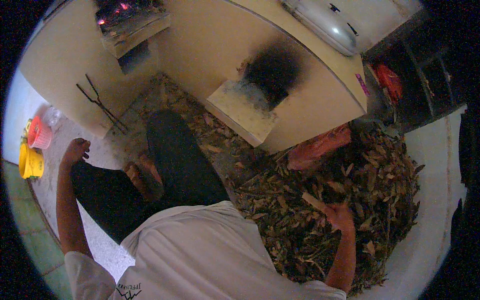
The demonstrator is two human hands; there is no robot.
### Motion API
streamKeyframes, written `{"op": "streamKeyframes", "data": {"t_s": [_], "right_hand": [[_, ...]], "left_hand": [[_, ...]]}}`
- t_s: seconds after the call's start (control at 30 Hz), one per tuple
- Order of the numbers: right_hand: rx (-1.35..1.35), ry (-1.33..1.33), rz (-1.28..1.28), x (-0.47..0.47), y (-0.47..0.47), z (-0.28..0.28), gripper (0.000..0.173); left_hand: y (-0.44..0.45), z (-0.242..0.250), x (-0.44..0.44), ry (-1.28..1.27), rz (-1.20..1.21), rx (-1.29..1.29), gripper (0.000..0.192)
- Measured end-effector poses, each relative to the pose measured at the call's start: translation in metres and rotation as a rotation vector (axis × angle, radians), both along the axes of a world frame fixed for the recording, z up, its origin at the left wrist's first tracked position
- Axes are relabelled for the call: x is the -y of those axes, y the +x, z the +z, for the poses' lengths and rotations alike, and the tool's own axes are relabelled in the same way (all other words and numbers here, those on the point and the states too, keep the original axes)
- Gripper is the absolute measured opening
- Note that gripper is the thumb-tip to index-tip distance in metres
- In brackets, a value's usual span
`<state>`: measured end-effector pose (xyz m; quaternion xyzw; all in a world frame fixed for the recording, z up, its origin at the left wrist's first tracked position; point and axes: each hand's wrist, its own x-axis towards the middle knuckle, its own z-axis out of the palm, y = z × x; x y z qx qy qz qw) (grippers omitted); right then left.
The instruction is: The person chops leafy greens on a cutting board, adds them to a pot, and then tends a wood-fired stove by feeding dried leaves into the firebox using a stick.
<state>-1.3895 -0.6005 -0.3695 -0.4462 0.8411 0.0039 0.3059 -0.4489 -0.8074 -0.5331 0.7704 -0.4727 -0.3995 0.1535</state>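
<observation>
My right hand (pixel 340 216) reaches down over a heap of dry leaves (pixel 300 232) at my right side. Its fingers close on a short pale strip (pixel 313 201), which may be wood or a stiff leaf. My left hand (pixel 79 150) is at my left knee, fingers loosely curled and slightly apart, holding nothing. Beyond that knee, long dark metal tongs (pixel 98 101) lean against the plastered stove wall (pixel 195 41). In front of me, a soot-blackened stove opening (pixel 272 77) has a pale ledge (pixel 240 112) below it. Red embers (pixel 123 6) glow in another opening at the upper left.
A reddish block (pixel 318 149) lies at the stove's base, beside the leaves. At far left stand a yellow bucket (pixel 31 161) and a red plastic basket (pixel 39 133). A shiny rounded metal vessel or lid (pixel 330 28) sits on the stove top. A pale low wall (pixel 431 180) borders the heap.
</observation>
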Motion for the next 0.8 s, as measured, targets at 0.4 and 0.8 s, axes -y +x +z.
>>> {"op": "streamKeyframes", "data": {"t_s": [0.4,0.8], "right_hand": [[0.545,-0.159,-0.119,0.020,-0.051,-0.103,0.030],[0.096,-0.406,0.421,0.157,0.207,-0.213,0.037]], "left_hand": [[0.002,-0.006,0.000,-0.024,-0.025,-0.078,0.041],[-0.015,0.007,-0.017,-0.071,0.070,-0.009,0.038]]}}
